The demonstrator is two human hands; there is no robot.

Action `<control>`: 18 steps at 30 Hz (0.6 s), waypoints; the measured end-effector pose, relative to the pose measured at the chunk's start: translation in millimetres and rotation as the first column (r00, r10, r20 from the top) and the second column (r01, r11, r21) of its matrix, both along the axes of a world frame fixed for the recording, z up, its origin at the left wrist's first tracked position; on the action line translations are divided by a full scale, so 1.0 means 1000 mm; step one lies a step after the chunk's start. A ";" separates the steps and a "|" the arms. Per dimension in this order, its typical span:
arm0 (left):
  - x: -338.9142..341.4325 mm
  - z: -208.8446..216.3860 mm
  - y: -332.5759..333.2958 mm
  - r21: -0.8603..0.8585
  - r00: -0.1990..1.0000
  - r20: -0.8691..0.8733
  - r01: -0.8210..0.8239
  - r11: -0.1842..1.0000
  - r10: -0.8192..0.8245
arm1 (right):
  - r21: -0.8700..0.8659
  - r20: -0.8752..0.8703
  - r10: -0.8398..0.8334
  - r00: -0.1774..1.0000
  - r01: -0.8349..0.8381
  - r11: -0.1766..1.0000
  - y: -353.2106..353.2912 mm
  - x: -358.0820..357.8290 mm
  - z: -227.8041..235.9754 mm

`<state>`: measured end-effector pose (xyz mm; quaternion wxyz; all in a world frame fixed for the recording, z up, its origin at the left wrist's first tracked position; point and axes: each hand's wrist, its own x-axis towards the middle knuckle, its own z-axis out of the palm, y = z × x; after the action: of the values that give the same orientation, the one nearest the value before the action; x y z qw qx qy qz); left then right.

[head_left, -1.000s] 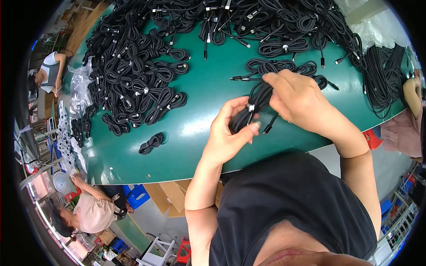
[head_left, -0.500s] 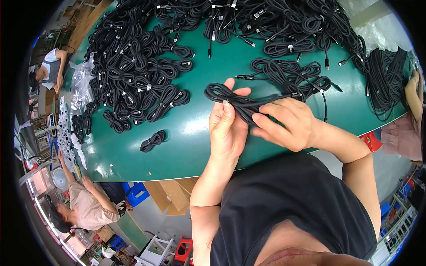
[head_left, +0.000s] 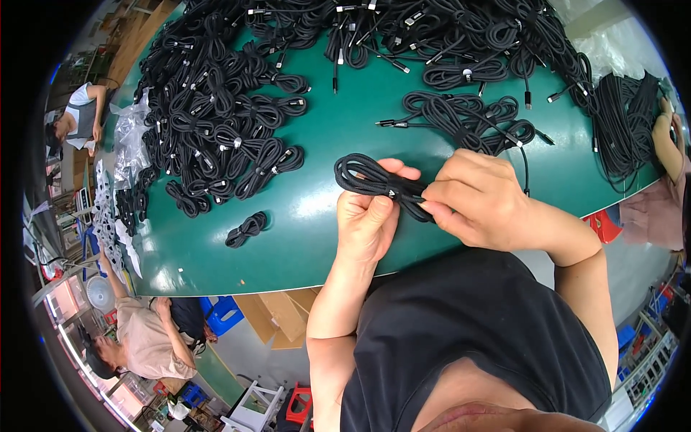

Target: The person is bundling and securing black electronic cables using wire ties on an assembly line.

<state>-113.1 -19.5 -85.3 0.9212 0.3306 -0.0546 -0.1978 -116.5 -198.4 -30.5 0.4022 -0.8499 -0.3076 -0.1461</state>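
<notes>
A coiled black cable (head_left: 360,171) with a dark band around its middle is held above the near part of the green table. My left hand (head_left: 367,222) grips it from below, thumb across the band. At the coil's right end, my right hand (head_left: 482,200) is closed, thumb and fingers pinching the cable; the end itself is hidden by the fingers. Just beyond my hands lie several bundled cables (head_left: 461,124) with plugs sticking out. Off to the left, a small coiled cable bundle (head_left: 246,230) lies by itself on the table.
A large heap of black cable bundles (head_left: 209,101) covers the table's left and far side. Long loose cables (head_left: 623,129) hang together at the right, beside a co-worker's hand (head_left: 666,126). Clear plastic bags (head_left: 132,140) lie at the left edge. Two other people are at the left.
My right hand has drawn its fingers together into a pinch at the coil's right end. The coil has dropped slightly nearer to me, and my left thumb has shifted onto the band.
</notes>
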 end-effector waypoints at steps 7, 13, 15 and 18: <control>-0.019 0.003 -0.001 0.116 0.999 0.046 0.017 0.993 -0.022 | 0.003 -0.149 0.035 0.988 -0.035 0.999 0.000 -0.017 0.004; -0.025 -0.003 -0.001 0.205 0.995 0.063 0.063 0.977 -0.077 | -0.076 -0.073 -0.052 0.996 0.047 0.996 0.008 -0.024 -0.003; -0.023 -0.001 -0.001 0.183 0.999 0.002 0.033 0.983 -0.034 | -0.053 -0.092 -0.048 0.995 0.043 0.998 0.007 -0.017 -0.004; -0.023 0.000 0.000 0.134 1.000 0.008 -0.009 0.991 0.009 | -0.032 -0.182 -0.024 0.983 0.019 0.999 0.002 -0.016 -0.002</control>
<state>-136.0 -19.2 -85.3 0.8977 0.3925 -0.0430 -0.1957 -132.8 -196.3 -32.6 0.4142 -0.8689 -0.2624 -0.0674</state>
